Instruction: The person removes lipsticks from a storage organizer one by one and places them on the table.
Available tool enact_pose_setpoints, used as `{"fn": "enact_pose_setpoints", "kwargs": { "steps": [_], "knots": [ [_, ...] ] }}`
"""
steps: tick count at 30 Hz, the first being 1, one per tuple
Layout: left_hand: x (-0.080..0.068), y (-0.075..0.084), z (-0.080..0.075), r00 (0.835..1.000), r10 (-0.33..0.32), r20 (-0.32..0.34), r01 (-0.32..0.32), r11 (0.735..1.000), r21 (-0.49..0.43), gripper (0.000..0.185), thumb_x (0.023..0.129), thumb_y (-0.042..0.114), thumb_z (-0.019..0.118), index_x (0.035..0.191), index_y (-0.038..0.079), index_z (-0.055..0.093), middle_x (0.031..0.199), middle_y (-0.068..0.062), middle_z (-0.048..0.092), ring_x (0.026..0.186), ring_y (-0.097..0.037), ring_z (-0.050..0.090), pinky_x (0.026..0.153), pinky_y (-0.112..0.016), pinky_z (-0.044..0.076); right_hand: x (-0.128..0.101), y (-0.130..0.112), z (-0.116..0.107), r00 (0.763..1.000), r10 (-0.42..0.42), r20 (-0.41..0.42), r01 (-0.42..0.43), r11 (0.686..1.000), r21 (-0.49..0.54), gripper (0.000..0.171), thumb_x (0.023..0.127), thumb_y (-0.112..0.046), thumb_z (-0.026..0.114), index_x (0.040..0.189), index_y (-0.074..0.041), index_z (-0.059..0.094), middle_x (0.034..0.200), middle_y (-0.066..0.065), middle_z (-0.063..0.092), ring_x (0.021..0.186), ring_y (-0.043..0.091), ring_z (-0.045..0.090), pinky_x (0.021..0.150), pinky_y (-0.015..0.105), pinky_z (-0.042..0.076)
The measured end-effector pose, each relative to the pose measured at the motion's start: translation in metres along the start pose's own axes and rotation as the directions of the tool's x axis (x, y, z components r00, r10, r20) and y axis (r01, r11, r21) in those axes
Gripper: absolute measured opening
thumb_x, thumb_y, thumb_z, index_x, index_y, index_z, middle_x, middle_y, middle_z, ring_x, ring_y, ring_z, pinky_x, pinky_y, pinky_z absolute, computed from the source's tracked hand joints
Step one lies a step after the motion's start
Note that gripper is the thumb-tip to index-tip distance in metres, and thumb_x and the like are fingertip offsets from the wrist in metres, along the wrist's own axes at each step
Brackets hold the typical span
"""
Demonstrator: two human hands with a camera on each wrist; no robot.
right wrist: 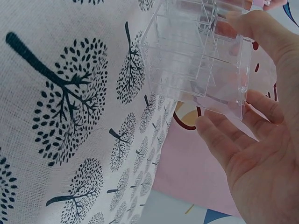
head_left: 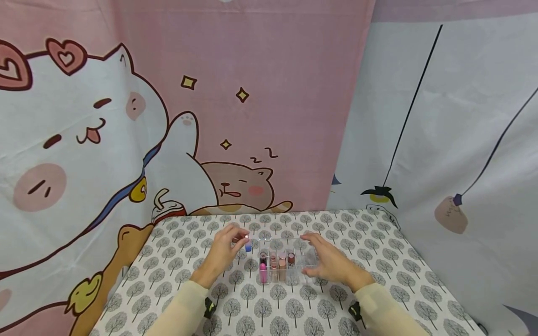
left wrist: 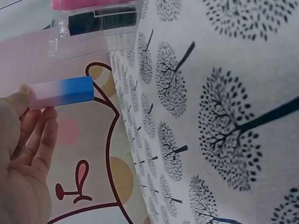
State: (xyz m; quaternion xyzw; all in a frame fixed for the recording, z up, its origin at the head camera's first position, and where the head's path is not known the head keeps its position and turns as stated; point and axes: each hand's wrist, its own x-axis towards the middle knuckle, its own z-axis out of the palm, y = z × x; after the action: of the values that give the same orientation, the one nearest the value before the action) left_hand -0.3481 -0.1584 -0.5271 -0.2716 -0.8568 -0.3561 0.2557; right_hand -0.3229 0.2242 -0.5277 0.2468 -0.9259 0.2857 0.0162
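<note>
The left hand (head_left: 223, 247) is holding a little pink and blue tube (left wrist: 63, 92) up above the desk (head_left: 248, 305), just off the left side of the clear box (right wrist: 168, 60). The blue end is pointing down.

I am guessing that the step is handling this one tube right beside the box, so going slowly is looking best. The hand should be keeping the tube straight and minding the thin walls, because a bump might be making the box slide. A bright pink tube (head_left: 263, 273) is sitting in the near left corner, and more tubes (head_left: 282, 268) are sitting close by, so watching out for them should be helping too.

Now the grip. The left one is pinching the tube by its pink end, opening only as wide as the tube. The blue part is sticking out past the fingers. Squeezing softly should be enough, since the tube is looking small and smooth.

The right hand (head_left: 332, 262) is reaching around the right end of the box, its thumb by the near side and its fingers bending by the far side. I cannot tell whether it is grasping the box or only resting there. Holding firmly, without pushing, should be stopping any slipping.
</note>
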Motion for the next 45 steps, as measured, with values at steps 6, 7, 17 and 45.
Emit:
{"fn": "enact_pose_setpoints", "kwargs": {
  "steps": [6, 7, 17, 45],
  "knots": [
    [-0.003, -0.002, 0.002, 0.997, -0.057, 0.044, 0.057, 0.998, -0.013, 0.022, 0.102, 0.008, 0.088, 0.123, 0.005, 0.083, 0.112, -0.007, 0.08, 0.098, -0.02, 0.081, 0.092, -0.031, 0.074, 0.0, 0.0, 0.001, 1.0, -0.006, -0.003, 0.006, 1.0, 0.009, 0.108, 0.091, -0.038, 0.102, 0.177, -0.015, 0.041, 0.183, 0.017, 0.046, 0.154, 0.047, 0.064, 0.128, 0.071, 0.056],
    [-0.004, -0.002, 0.003, 0.996, -0.076, 0.055, 0.077, 0.997, -0.01, 0.022, 0.103, 0.009, 0.088, 0.124, 0.005, 0.083, 0.113, -0.007, 0.08, 0.099, -0.02, 0.08, 0.093, -0.032, 0.074, 0.0, 0.0, 0.001, 1.0, -0.005, -0.004, 0.005, 1.0, 0.009, 0.108, 0.09, -0.038, 0.102, 0.177, -0.015, 0.041, 0.183, 0.017, 0.047, 0.154, 0.047, 0.064, 0.128, 0.071, 0.056],
    [-0.009, -0.006, 0.006, 0.976, -0.179, 0.124, 0.182, 0.983, -0.019, 0.021, 0.106, 0.011, 0.086, 0.126, 0.006, 0.083, 0.116, -0.003, 0.08, 0.103, -0.018, 0.081, 0.099, -0.036, 0.073, 0.0, -0.001, 0.001, 1.0, 0.011, -0.002, -0.011, 1.0, 0.019, 0.108, 0.09, -0.038, 0.102, 0.178, -0.017, 0.042, 0.185, 0.011, 0.045, 0.151, 0.048, 0.066, 0.127, 0.07, 0.057],
    [-0.014, -0.014, 0.012, 0.946, -0.267, 0.181, 0.273, 0.962, -0.006, 0.02, 0.108, 0.016, 0.084, 0.127, 0.008, 0.084, 0.116, -0.001, 0.079, 0.103, -0.017, 0.08, 0.092, -0.03, 0.072, -0.001, 0.0, 0.002, 1.0, -0.001, -0.017, 0.001, 1.0, 0.003, 0.108, 0.09, -0.036, 0.102, 0.177, -0.017, 0.042, 0.184, 0.013, 0.046, 0.155, 0.046, 0.063, 0.127, 0.071, 0.056]
  ]
}}
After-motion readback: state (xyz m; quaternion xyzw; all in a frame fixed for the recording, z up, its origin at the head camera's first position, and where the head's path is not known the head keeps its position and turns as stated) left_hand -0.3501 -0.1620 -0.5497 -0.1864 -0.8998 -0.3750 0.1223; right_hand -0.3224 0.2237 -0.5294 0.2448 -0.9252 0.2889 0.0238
